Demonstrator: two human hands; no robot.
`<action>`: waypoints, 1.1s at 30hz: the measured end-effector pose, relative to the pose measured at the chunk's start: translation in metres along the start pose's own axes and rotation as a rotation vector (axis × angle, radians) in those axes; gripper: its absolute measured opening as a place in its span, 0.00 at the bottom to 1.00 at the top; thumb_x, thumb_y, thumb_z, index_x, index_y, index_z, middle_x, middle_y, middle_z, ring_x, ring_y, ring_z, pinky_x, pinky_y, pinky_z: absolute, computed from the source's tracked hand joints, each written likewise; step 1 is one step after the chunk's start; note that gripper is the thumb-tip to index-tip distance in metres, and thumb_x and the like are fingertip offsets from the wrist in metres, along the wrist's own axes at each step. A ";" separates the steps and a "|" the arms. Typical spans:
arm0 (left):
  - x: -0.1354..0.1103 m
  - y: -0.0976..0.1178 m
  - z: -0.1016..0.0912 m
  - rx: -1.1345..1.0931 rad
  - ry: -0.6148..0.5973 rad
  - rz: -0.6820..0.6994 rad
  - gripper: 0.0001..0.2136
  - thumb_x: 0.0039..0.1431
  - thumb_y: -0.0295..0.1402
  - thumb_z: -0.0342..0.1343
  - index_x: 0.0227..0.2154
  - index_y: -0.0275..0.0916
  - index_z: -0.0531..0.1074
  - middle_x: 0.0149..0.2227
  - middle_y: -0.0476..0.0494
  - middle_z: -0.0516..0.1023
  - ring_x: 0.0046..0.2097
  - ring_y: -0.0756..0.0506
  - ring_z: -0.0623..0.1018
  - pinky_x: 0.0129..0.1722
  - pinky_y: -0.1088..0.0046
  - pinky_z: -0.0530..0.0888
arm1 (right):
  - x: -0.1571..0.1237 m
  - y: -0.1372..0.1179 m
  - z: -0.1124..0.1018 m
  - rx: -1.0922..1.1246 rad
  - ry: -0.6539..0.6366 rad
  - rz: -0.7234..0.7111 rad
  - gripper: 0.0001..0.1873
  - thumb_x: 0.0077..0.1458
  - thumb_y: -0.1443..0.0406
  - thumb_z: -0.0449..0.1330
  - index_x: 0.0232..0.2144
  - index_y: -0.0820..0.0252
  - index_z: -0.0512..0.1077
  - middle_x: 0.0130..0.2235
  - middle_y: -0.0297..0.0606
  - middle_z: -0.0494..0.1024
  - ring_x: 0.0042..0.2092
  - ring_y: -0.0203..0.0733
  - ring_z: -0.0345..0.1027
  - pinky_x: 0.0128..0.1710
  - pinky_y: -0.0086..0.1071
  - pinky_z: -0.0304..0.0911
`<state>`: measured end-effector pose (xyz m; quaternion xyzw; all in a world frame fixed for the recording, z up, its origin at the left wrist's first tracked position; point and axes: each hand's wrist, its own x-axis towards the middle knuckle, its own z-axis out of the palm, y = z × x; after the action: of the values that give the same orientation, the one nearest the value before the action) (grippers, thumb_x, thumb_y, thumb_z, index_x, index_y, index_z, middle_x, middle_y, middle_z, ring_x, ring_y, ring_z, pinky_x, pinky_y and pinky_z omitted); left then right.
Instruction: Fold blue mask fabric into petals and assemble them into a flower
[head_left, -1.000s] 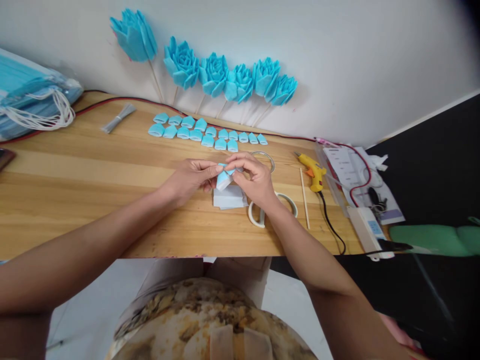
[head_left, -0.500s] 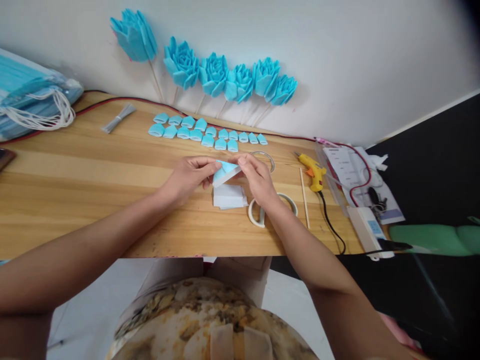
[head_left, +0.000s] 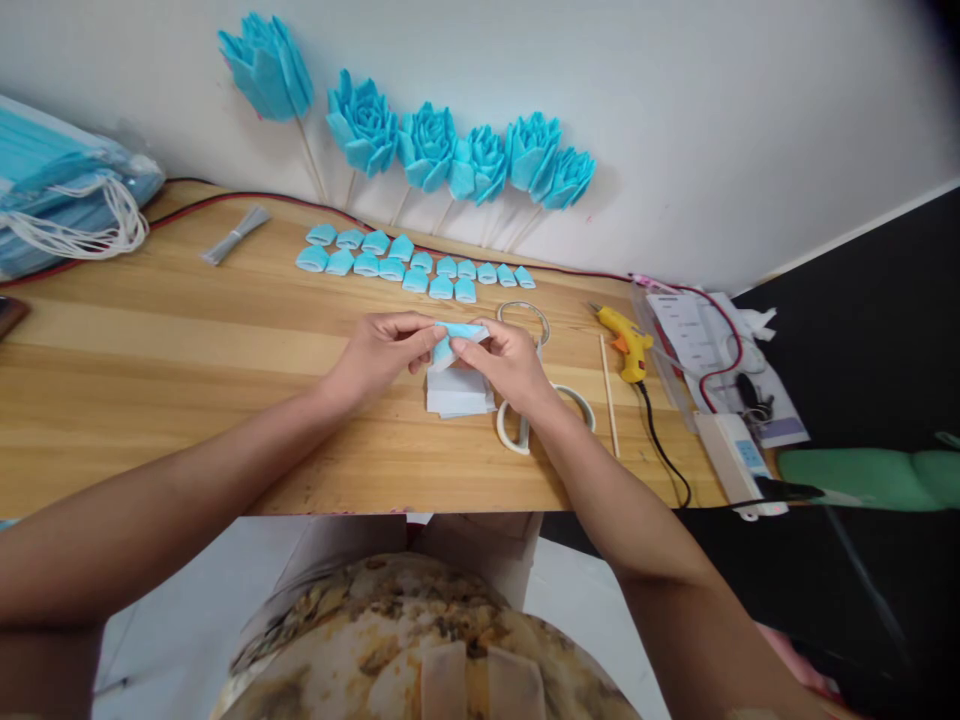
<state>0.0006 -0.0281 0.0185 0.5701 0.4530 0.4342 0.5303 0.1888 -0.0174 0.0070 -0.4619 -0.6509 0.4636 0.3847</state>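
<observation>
Between my two hands is a small piece of blue-and-white fabric, partly folded, with a white edge showing. My left hand pinches its left side between thumb and fingers. On the other side my right hand grips the upper right corner, its thumb lying across the front of the fold. A small stack of white pieces lies on the table just below the held fabric. Scissors with white handles lie partly under my right wrist. Behind my hands are rows of folded blue petals.
Blue fabric flowers on sticks lean against the wall. To the right are a tape roll, a thin wooden stick, a yellow glue gun and a white power strip. Packed blue masks and grey ties lie left.
My right thumb has moved down and left across the fabric, and its right corner is now folded over toward the front. The left hand has stayed nearly still.
</observation>
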 end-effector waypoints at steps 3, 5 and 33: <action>0.000 -0.003 0.001 -0.006 0.004 -0.007 0.11 0.55 0.40 0.60 0.23 0.39 0.73 0.21 0.51 0.70 0.24 0.52 0.66 0.27 0.75 0.65 | 0.001 0.001 0.000 0.046 0.020 -0.008 0.14 0.52 0.53 0.65 0.29 0.59 0.72 0.26 0.30 0.74 0.28 0.33 0.65 0.29 0.29 0.62; 0.000 -0.004 0.001 0.002 -0.007 -0.015 0.11 0.54 0.40 0.60 0.24 0.38 0.73 0.21 0.52 0.69 0.24 0.53 0.66 0.26 0.76 0.64 | 0.001 0.001 0.000 0.034 0.046 -0.034 0.13 0.53 0.55 0.63 0.28 0.58 0.71 0.25 0.30 0.73 0.27 0.33 0.64 0.29 0.29 0.61; 0.000 0.000 0.000 0.084 -0.016 -0.060 0.14 0.58 0.42 0.59 0.24 0.37 0.76 0.24 0.47 0.78 0.24 0.53 0.69 0.25 0.77 0.66 | -0.001 0.001 0.000 0.009 0.145 -0.149 0.17 0.58 0.49 0.61 0.40 0.53 0.68 0.32 0.31 0.73 0.32 0.34 0.68 0.32 0.30 0.67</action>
<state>0.0005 -0.0280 0.0183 0.5815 0.4834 0.3940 0.5224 0.1892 -0.0178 0.0061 -0.4426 -0.6520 0.4020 0.4662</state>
